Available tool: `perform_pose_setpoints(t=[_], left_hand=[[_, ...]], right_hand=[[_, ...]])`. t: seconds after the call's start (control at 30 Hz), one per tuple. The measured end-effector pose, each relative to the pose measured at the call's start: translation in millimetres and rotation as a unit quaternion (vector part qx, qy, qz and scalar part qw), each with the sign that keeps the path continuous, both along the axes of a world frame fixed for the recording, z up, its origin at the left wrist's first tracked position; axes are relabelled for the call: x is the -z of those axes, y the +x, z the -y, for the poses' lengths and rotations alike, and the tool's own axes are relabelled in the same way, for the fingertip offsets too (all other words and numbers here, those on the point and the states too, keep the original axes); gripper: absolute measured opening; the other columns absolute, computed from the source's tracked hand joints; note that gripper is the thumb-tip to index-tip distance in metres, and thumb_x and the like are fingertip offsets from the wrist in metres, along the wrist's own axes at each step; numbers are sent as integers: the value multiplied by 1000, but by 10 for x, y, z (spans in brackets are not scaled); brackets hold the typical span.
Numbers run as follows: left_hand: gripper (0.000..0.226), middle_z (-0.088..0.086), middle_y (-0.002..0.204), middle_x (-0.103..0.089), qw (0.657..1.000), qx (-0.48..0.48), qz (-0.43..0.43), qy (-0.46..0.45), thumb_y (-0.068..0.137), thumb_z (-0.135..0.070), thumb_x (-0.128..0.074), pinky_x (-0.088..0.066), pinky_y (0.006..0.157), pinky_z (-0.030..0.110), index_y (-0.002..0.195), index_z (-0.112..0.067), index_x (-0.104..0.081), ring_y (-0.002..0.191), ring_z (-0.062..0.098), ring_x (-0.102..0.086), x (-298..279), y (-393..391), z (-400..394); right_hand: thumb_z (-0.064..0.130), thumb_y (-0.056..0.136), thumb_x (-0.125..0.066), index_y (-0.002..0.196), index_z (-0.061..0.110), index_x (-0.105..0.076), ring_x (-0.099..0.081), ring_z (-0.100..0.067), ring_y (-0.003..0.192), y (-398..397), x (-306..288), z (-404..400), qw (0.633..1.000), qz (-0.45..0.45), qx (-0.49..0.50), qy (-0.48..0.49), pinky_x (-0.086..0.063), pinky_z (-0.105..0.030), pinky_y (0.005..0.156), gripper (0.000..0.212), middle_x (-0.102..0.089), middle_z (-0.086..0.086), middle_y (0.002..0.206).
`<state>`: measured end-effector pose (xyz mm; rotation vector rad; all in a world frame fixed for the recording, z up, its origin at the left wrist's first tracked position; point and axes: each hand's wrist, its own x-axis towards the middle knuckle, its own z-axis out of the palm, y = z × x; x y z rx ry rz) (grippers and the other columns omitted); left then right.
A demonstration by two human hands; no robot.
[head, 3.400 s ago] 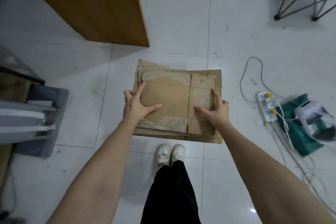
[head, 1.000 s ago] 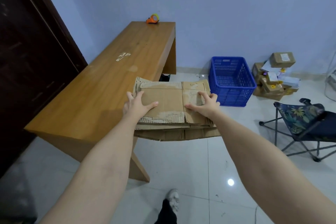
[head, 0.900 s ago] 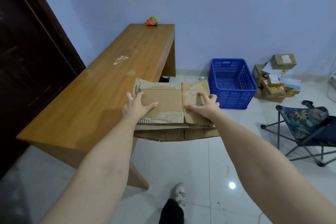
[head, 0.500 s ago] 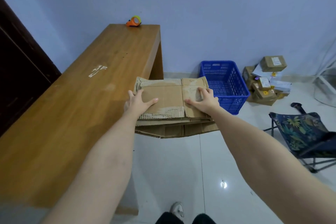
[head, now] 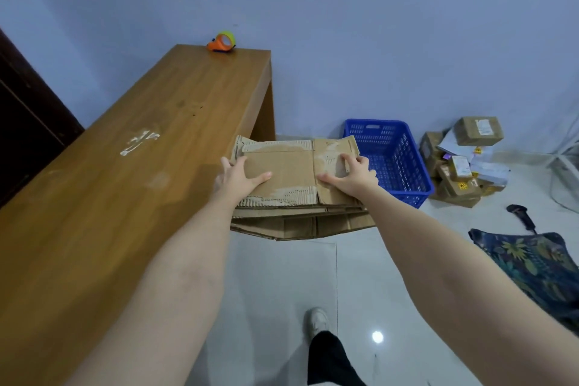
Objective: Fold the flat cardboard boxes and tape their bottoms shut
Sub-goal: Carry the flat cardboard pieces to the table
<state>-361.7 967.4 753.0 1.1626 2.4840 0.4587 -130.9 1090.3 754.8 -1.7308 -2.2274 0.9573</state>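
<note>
I carry a stack of flat brown cardboard boxes in the air, just right of the wooden table. My left hand grips the stack's left edge with the thumb lying on top. At the right side, my right hand holds it, thumb on top and fingers curled on the worn top sheet. An orange tape dispenser with a greenish roll sits at the table's far end by the wall.
A blue plastic crate stands on the floor beyond the stack. Several small taped parcels are piled against the wall at right. A folding chair with leaf-print fabric is at right. A dark door lies left.
I lifted the stack from the floor and walked with it to the table. Over the last second the table has come nearer and shifted left in view; both grips are unchanged.
</note>
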Motion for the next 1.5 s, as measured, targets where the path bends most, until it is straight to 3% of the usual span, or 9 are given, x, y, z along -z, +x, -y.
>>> perform_pose_setpoints(t=[0.13,0.27,0.4,0.7,1.1,1.5], left_hand=[[75,6,130,-31,999,-18,2,34,75,-77,-48,-45,84,36,140,-46,-27,106,33,-51,16,-181,-457],[71,4,133,-30,999,-45,14,26,77,-76,-47,-42,88,37,139,-46,-31,112,33,-48,-3,-324,-872],[74,3,132,-30,997,-74,13,20,74,-80,-46,-42,96,42,138,-46,-32,114,32,-48,20,-486,-1113],[91,1,137,-27,992,-123,21,-24,63,-88,-47,-37,100,41,141,-47,-25,122,32,-43,136,-1032,-1289],[96,1,140,-24,994,-94,58,-15,61,-85,-54,-35,102,45,143,-45,-23,128,34,-38,119,-2303,-2479],[93,-1,135,-27,995,-63,72,6,61,-81,-60,-38,100,46,141,-42,-29,124,33,-41,134,-3200,-3178]], right_hand=[[74,65,-65,140,38,-31,-29,-37,132,-213,-54,-602,1000,-9,-22,8,-29,-49,108,90,-22,-5,149],[78,62,-64,138,41,-29,-30,-37,131,-417,-92,-1147,999,-5,-48,1,-31,-51,106,91,-22,-4,147],[77,63,-63,137,41,-30,-29,-38,131,-687,-101,-1549,996,-4,-83,14,-28,-51,108,89,-23,-3,146],[78,64,-61,137,42,-29,-30,-38,130,-1501,47,-2044,987,19,-159,6,-32,-52,105,87,-25,-3,144],[78,62,-62,138,35,-30,-37,-37,125,-2697,-6,-3156,988,20,-148,42,-35,-51,104,93,-28,-6,142],[72,54,-73,141,36,-22,-27,-34,131,-3389,54,-3787,989,13,-140,-39,-35,-52,106,107,-17,-2,141]])
